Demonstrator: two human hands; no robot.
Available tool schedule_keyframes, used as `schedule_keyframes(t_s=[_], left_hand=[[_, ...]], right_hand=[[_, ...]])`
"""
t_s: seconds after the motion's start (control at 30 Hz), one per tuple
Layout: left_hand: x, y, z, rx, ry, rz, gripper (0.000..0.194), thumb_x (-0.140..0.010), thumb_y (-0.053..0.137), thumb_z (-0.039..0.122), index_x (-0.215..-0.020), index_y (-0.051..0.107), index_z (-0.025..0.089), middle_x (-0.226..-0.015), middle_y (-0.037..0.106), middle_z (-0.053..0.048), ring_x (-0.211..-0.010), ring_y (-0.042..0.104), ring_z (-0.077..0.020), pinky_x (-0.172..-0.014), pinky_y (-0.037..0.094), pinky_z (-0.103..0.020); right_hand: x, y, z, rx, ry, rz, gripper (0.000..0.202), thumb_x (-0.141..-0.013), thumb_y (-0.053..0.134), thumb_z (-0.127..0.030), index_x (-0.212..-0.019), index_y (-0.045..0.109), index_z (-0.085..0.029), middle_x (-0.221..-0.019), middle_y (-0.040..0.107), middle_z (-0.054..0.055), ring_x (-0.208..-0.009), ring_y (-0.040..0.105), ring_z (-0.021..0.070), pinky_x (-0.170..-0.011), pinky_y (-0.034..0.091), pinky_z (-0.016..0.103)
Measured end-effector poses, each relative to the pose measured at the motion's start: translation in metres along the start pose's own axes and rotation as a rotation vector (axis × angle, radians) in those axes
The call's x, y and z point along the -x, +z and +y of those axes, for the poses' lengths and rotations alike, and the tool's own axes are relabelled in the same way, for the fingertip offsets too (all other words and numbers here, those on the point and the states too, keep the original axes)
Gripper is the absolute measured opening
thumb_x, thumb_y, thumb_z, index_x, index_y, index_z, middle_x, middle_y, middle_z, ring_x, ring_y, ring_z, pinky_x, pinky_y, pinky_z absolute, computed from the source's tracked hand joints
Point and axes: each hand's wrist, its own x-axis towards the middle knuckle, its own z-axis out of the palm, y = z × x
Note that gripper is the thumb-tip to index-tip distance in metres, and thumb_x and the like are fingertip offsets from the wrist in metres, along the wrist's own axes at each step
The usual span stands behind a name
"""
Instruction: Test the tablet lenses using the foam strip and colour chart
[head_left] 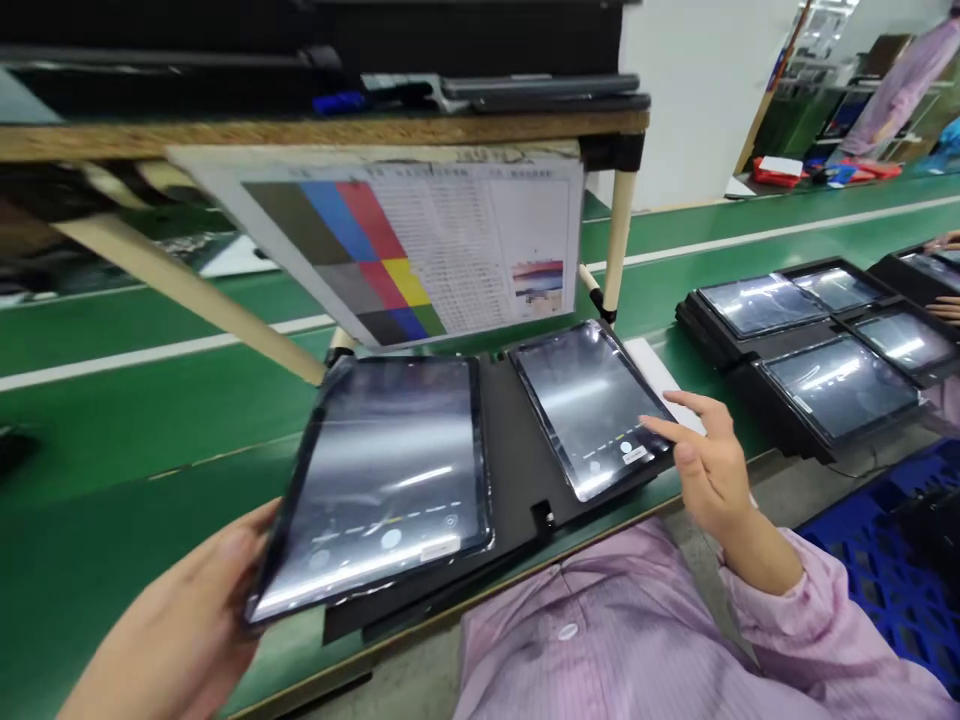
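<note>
Stretching bench: a green surface (90, 540) with a white line runs across the view beneath everything else.
Shelf rack: its board (322, 137) carries dark flat devices (544, 90) and a blue pen (339, 103).
Chart: a printed sheet (465, 240) with colour blocks leans under the shelf, behind the near tray.
Far tray: black, on the right, this container (796, 345) holds four tablets (844, 378) in two rows; a co-worker's hand (947, 305) is at another tray beyond it.
Near tray: black and on the bench, it (514, 430) lies beneath two tablets; its bare middle shows between them.
Left tablet: the larger-looking one (397, 450) is over the left half, tilted, its near left corner jutting past the tray.
Right tablet: this one (585, 400) lies at an angle over the right half, beside a white sheet (654, 368).
Left hand: this hand (199, 600) grips the left tablet's left edge; the thumb's exact place cannot be told.
Right hand: fingers spread and holding nothing, it (709, 455) points at the right tablet's near right edge; whether a fingertip touches cannot be told.
Sticker: a small white label (634, 455) is on the right tablet.
</note>
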Motion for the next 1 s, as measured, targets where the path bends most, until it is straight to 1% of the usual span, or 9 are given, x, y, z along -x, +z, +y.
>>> schedule_keyframes(t_s=[0.1, 0.2, 0.33, 0.47, 0.57, 0.67, 0.77, 0.87, 1.0], left_hand=[[0.008, 0.022, 0.029, 0.317, -0.307, -0.053, 0.054, -0.061, 0.091, 0.070, -0.089, 0.080, 0.025, -0.079, 0.082, 0.002, -0.077, 0.079, -0.0322, -0.060, 0.067, -0.042], [0.021, 0.034, 0.037, 0.516, -0.308, -0.100, 0.049, -0.062, 0.094, 0.059, -0.096, 0.081, 0.028, -0.083, 0.083, 0.001, -0.086, 0.081, -0.0347, -0.067, 0.070, -0.044], [0.045, 0.035, 0.032, 0.744, -0.280, -0.078, 0.063, -0.052, 0.103, 0.046, -0.108, 0.082, 0.023, -0.094, 0.085, -0.007, -0.088, 0.082, -0.0341, -0.078, 0.071, -0.043], [0.060, 0.038, 0.027, 0.873, -0.193, -0.093, 0.060, -0.062, 0.101, 0.041, -0.116, 0.081, 0.026, -0.102, 0.085, -0.007, -0.091, 0.082, -0.0299, -0.090, 0.069, -0.045], [0.062, 0.052, 0.026, 0.902, -0.056, -0.035, 0.048, -0.074, 0.094, 0.042, -0.119, 0.080, 0.031, -0.118, 0.083, -0.005, -0.106, 0.080, -0.0281, -0.101, 0.065, -0.047], [0.062, 0.070, 0.025, 0.808, 0.224, 0.105, 0.048, -0.088, 0.080, 0.048, -0.134, 0.074, 0.033, -0.144, 0.072, -0.007, -0.135, 0.067, -0.0301, -0.115, 0.055, -0.047], [0.063, 0.083, 0.020, 0.419, 0.530, 0.140, 0.086, -0.089, 0.076, 0.061, -0.162, 0.047, 0.028, -0.167, 0.047, -0.015, -0.156, 0.045, -0.0370, -0.127, 0.040, -0.053], [0.067, 0.089, 0.015, 0.037, 0.607, 0.196, 0.124, -0.076, 0.087, 0.066, -0.171, 0.020, 0.024, -0.169, 0.035, -0.022, -0.158, 0.036, -0.0431, -0.128, 0.034, -0.060], [0.072, 0.095, 0.013, -0.092, 0.610, 0.271, 0.134, -0.070, 0.091, 0.065, -0.171, 0.013, 0.024, -0.160, 0.038, -0.024, -0.154, 0.038, -0.0449, -0.123, 0.038, -0.064]], right_hand=[[-0.016, 0.024, -0.028, -0.121, -0.072, -0.146, 0.046, -0.111, 0.040, -0.046, -0.123, 0.082, -0.029, -0.138, 0.068, 0.013, -0.126, 0.064, 0.0304, -0.105, 0.051, 0.053], [-0.033, 0.051, -0.054, -0.212, -0.089, -0.309, 0.051, -0.110, 0.042, -0.054, -0.134, 0.076, -0.026, -0.145, 0.066, 0.016, -0.133, 0.062, 0.0336, -0.110, 0.052, 0.058], [-0.048, 0.072, -0.077, -0.400, 0.073, -0.423, 0.067, -0.106, 0.048, -0.063, -0.160, 0.053, -0.024, -0.161, 0.055, 0.018, -0.149, 0.053, 0.0358, -0.121, 0.046, 0.063], [-0.048, 0.084, -0.091, -0.840, 0.179, -0.360, 0.075, -0.103, 0.051, -0.068, -0.164, 0.043, -0.026, -0.150, 0.066, 0.015, -0.127, 0.070, 0.0308, -0.111, 0.057, 0.055], [-0.045, 0.097, -0.099, -1.158, 0.369, -0.171, 0.069, -0.099, 0.057, -0.072, -0.151, 0.058, -0.027, -0.141, 0.072, 0.010, -0.124, 0.072, 0.0284, -0.109, 0.060, 0.050], [-0.048, 0.107, -0.102, -1.323, 0.613, -0.084, 0.062, -0.088, 0.068, -0.078, -0.121, 0.074, -0.025, -0.130, 0.079, 0.007, -0.131, 0.070, 0.0311, -0.114, 0.057, 0.052], [-0.055, 0.111, -0.101, -1.359, 0.708, -0.071, 0.058, -0.083, 0.073, -0.077, -0.106, 0.077, -0.024, -0.117, 0.083, 0.006, -0.130, 0.070, 0.0329, -0.112, 0.059, 0.054], [-0.061, 0.110, -0.097, -1.358, 0.671, -0.083, 0.055, -0.083, 0.075, -0.076, -0.101, 0.078, -0.024, -0.108, 0.084, 0.005, -0.130, 0.071, 0.0338, -0.110, 0.061, 0.054], [-0.063, 0.112, -0.093, -1.339, 0.627, -0.066, 0.054, -0.083, 0.075, -0.075, -0.099, 0.079, -0.024, -0.106, 0.084, 0.005, -0.131, 0.070, 0.0338, -0.112, 0.060, 0.055]])
